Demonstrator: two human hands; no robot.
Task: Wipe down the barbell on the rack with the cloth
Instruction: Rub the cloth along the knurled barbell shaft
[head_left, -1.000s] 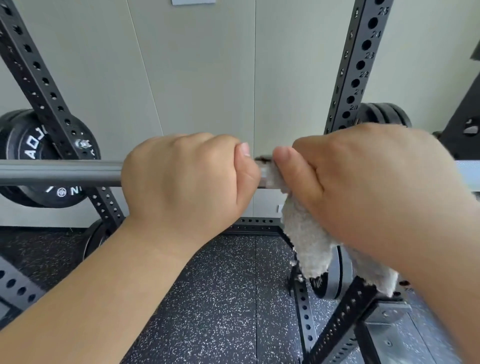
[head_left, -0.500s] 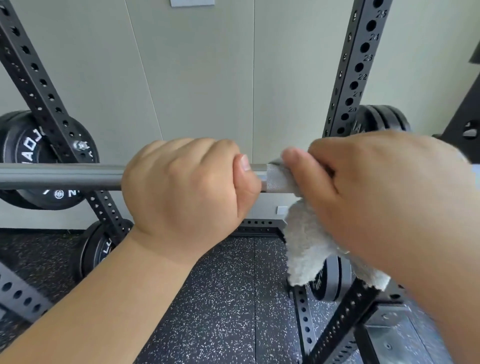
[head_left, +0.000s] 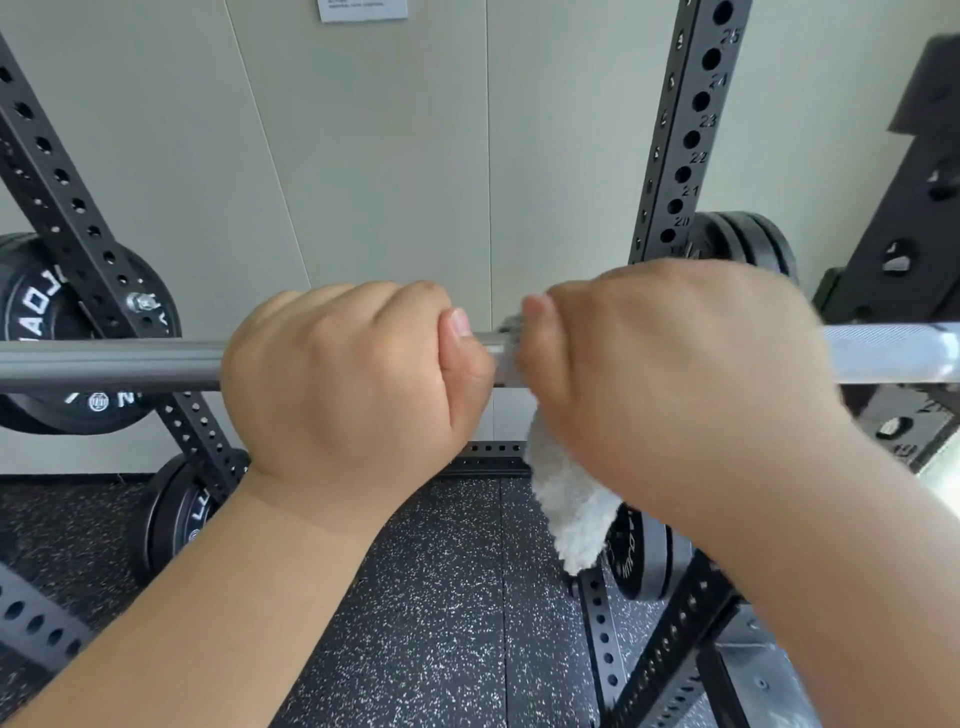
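A steel barbell (head_left: 109, 364) runs level across the view at hand height. My left hand (head_left: 353, 379) grips the bar left of centre, fingers wrapped over it. Just to its right, my right hand (head_left: 670, 374) grips a fluffy white cloth (head_left: 571, 509) wrapped around the bar. The loose end of the cloth hangs down below that hand. A short bare stretch of bar shows between the two hands. The knurled, brighter part of the bar continues to the right edge.
Black perforated rack uprights (head_left: 691, 135) stand at right and slant at left. Black weight plates (head_left: 41, 317) hang on pegs at left, lower left, behind the right upright and low at right. A pale wall lies behind; speckled rubber floor (head_left: 426, 597) lies below.
My right hand with the cloth has slid a little to the left along the bar, closing the gap to my left hand. The view has tilted slightly.
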